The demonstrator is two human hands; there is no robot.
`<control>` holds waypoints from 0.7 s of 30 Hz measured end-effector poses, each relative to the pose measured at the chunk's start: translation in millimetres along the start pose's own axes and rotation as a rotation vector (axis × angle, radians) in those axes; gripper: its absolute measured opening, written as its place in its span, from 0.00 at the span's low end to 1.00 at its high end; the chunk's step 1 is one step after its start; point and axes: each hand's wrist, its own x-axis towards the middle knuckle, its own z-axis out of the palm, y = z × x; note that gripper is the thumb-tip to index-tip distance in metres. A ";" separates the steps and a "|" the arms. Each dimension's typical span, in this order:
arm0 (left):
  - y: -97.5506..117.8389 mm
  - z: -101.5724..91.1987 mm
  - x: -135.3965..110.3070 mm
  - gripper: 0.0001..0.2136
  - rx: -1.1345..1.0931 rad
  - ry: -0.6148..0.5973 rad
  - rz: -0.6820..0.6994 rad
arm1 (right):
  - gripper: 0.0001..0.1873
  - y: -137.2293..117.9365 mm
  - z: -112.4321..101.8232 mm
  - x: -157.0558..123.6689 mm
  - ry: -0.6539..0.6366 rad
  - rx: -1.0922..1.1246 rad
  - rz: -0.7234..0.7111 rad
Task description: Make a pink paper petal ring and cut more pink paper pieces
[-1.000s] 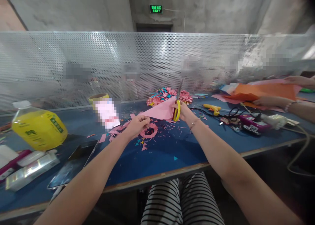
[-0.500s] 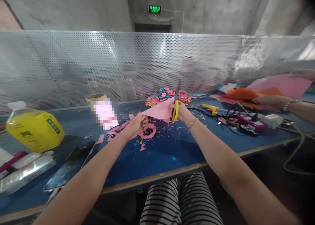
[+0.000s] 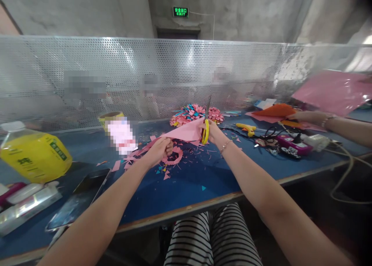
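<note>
My left hand [image 3: 160,149] is closed, gripping the left end of a sheet of pink paper [image 3: 186,131] above the table. Yellow-handled scissors [image 3: 205,132] are in my right hand [image 3: 213,132], blades pointing up and away. The sheet's right end reaches the scissors; whether my right fingers also pinch it I cannot tell. Just below the sheet lies a ring of pink paper [image 3: 178,159] with a jagged edge. Scattered pink scraps [image 3: 116,165] and small coloured triangles lie around my left hand. Behind the sheet is a heap of pink and blue cut-paper pieces [image 3: 193,113].
On the left are a bottle of yellow liquid [image 3: 36,155], a phone [image 3: 78,200] and a yellow tape roll [image 3: 110,116]. A yellow glue gun [image 3: 247,128], cables and a purple device [image 3: 294,144] lie right. Another person's hand [image 3: 314,118] is near orange paper [image 3: 274,111]. A perforated metal screen [image 3: 174,64] stands behind.
My hands, the pink paper and the scissors keep nearly the same pose. The view has shifted slightly. At the right, the other person's pink sheet has been lifted higher.
</note>
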 end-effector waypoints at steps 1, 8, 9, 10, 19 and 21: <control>-0.1 -0.3 -0.9 0.12 0.055 0.008 0.023 | 0.15 -0.1 -0.2 0.3 -0.002 -0.002 0.000; 4.2 0.4 -5.6 0.09 0.317 0.069 0.062 | 0.16 -2.4 -2.1 0.6 0.002 0.011 -0.005; 4.3 0.2 -5.4 0.09 0.299 0.073 0.059 | 0.16 -2.8 -2.3 0.5 -0.001 0.017 -0.007; 4.2 -0.3 -4.8 0.09 0.266 0.078 0.054 | 0.16 -3.1 -2.6 0.5 -0.005 0.024 -0.010; 9.7 -3.1 -5.5 0.05 -0.122 0.101 -0.023 | 0.19 -5.6 -5.1 1.4 -0.037 0.054 -0.012; 14.1 -2.2 -7.1 0.06 -0.247 0.107 -0.069 | 0.19 -6.1 -4.9 1.3 -0.042 0.069 -0.012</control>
